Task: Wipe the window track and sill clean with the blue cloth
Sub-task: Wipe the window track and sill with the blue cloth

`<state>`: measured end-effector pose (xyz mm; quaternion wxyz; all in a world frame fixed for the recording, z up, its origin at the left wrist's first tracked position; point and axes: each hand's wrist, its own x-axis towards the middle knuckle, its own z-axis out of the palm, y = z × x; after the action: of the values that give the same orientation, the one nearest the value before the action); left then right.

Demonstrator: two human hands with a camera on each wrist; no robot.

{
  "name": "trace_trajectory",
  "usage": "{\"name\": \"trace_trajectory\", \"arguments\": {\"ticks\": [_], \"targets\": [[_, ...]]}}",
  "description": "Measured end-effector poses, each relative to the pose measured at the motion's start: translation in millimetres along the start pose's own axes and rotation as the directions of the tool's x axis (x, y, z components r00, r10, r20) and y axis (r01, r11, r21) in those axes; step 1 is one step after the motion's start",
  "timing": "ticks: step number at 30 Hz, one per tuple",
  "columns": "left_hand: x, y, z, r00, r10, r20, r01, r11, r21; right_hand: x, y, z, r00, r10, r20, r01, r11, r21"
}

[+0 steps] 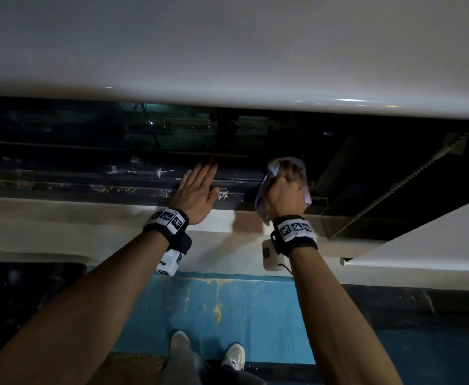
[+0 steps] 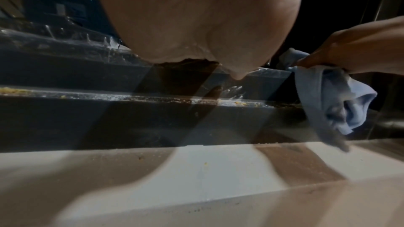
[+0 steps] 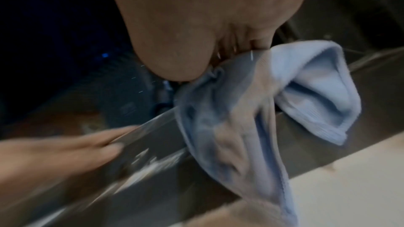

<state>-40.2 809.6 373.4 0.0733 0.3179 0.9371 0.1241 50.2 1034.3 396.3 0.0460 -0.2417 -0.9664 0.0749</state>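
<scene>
The dark window track runs across the head view, streaked with white marks and yellowish crumbs. Below it lies the pale sill. My right hand grips the bunched light-blue cloth over the right end of the track; the cloth hangs from my curled fingers onto the rail, and the left wrist view shows the same cloth. My left hand lies flat on the track just left of it, fingers straight.
A white blind hangs low above the dark glass. Its bead chain slants down at the right. A blue wall panel sits under the sill, with my shoes below. Crumbs dot the sill.
</scene>
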Motion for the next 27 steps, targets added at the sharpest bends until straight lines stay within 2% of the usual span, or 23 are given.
{"name": "trace_trajectory", "arguments": {"ticks": [3,5,8,10,17,21,25,27], "targets": [[0,0,0,1.000,0.000,-0.003,0.000,1.000,-0.004,-10,-1,15,0.992,-0.127,-0.018,0.125,0.990,-0.066],[0,-1,0,1.000,0.007,0.008,-0.007,1.000,-0.004,-4,7,8,0.997,-0.060,-0.040,0.060,0.998,-0.007],[-1,-2,-2,1.000,0.005,0.020,-0.005,1.000,-0.002,12,11,-18,0.990,0.123,0.070,-0.131,0.983,0.127],[0,-1,-3,1.000,0.001,0.025,-0.001,1.000,-0.006,12,10,-27,0.981,0.157,0.111,-0.169,0.980,0.108],[-3,-1,-8,0.999,0.007,0.054,-0.007,1.000,0.001,-24,22,-3,0.988,0.090,-0.126,-0.069,0.985,0.160],[-10,4,-15,0.998,0.030,0.055,-0.027,0.998,-0.052,-35,34,2,0.988,0.098,-0.119,-0.076,0.981,0.177],[-33,11,-20,0.998,0.064,0.018,-0.060,0.982,-0.181,-48,44,-2,0.995,0.032,-0.092,-0.019,0.989,0.143],[-47,20,-24,0.998,0.052,-0.025,-0.057,0.961,-0.270,-53,46,-9,0.996,0.062,-0.070,-0.046,0.977,0.207]]}}
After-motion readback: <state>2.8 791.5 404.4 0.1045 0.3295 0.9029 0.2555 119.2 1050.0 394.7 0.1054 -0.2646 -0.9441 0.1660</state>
